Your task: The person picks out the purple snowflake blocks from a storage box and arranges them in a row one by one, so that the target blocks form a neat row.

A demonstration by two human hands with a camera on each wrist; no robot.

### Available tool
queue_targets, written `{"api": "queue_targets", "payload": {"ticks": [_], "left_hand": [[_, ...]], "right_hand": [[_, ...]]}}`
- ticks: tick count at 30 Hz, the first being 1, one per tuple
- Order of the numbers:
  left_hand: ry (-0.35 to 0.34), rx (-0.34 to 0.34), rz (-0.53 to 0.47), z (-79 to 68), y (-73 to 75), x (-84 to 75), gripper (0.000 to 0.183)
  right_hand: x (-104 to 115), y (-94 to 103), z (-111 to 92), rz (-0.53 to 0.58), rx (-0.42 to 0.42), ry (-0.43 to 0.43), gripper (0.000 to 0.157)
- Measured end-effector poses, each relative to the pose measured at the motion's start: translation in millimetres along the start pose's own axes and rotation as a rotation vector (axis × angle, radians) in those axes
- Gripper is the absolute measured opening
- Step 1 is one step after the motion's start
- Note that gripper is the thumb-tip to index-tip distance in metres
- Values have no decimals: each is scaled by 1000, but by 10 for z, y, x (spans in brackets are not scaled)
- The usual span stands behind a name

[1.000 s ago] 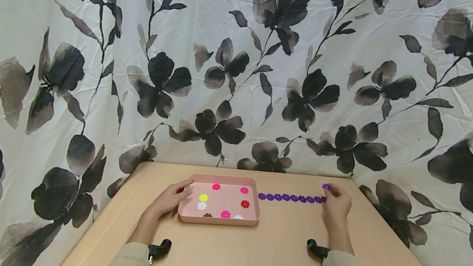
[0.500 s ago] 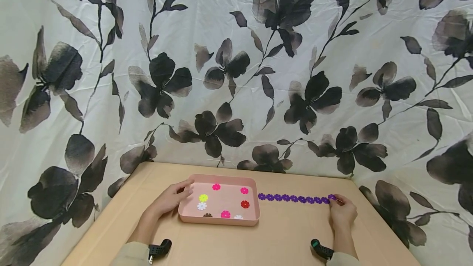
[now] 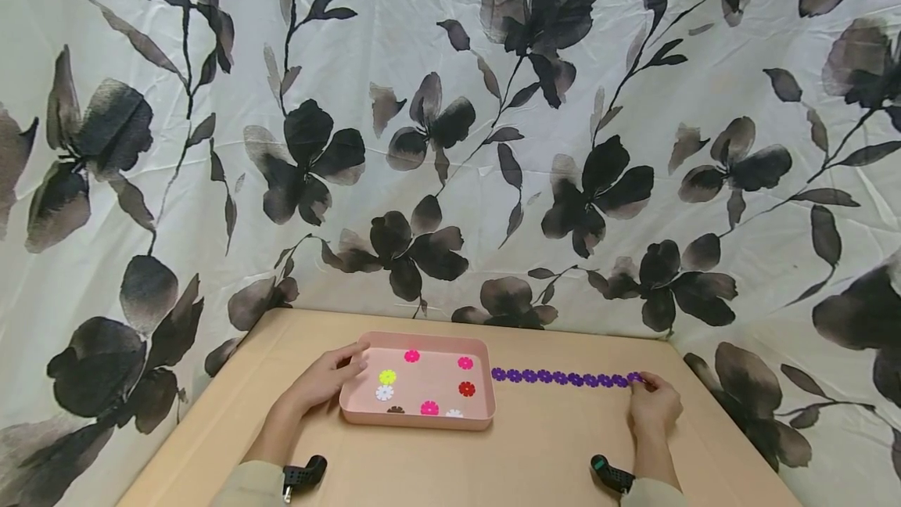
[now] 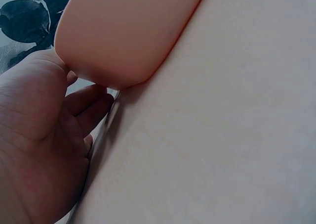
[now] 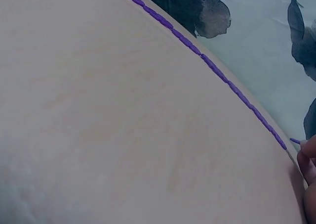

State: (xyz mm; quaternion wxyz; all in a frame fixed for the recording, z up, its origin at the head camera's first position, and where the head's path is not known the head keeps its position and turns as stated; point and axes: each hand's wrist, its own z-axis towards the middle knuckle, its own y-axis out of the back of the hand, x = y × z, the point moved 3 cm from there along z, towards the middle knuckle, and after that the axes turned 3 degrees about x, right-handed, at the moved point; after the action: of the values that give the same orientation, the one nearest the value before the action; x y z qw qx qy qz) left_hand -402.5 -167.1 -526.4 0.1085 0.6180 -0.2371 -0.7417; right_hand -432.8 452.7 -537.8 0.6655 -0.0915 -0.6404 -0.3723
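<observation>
A row of flat purple flower-shaped pieces point(image 3: 560, 378) runs right from the tray's side, edge to edge. At its right end my right hand point(image 3: 655, 407) pinches another purple flower-shaped piece point(image 3: 635, 377) between thumb and fingers. In the right wrist view, the held flower piece point(image 5: 295, 141) pokes up from the fingertips, just past the row's near end. My left hand point(image 3: 325, 375) holds the left side of a shallow pink tray point(image 3: 415, 420). In the left wrist view, its thumb is at the rim and the other fingers are curled by the tray's lower corner point(image 4: 118, 61).
Loose flower-shaped pieces lie in the tray: pink point(image 3: 429, 408), red point(image 3: 467, 389), yellow point(image 3: 387, 376), white point(image 3: 383, 393) and brown point(image 3: 396, 411). Behind the light wooden table point(image 3: 535, 452) hangs a floral cloth point(image 3: 493, 178).
My right hand has moved right and a little down, bringing the purple flower piece from above the row to its right end. My left hand and the tray have stayed put.
</observation>
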Motion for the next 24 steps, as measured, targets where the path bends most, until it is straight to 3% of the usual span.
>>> {"api": "queue_targets", "payload": {"ticks": [24], "left_hand": [[15,-10,19,-5,2,-7,57]], "right_hand": [[21,-18,3,-58,3,-3,32]]}}
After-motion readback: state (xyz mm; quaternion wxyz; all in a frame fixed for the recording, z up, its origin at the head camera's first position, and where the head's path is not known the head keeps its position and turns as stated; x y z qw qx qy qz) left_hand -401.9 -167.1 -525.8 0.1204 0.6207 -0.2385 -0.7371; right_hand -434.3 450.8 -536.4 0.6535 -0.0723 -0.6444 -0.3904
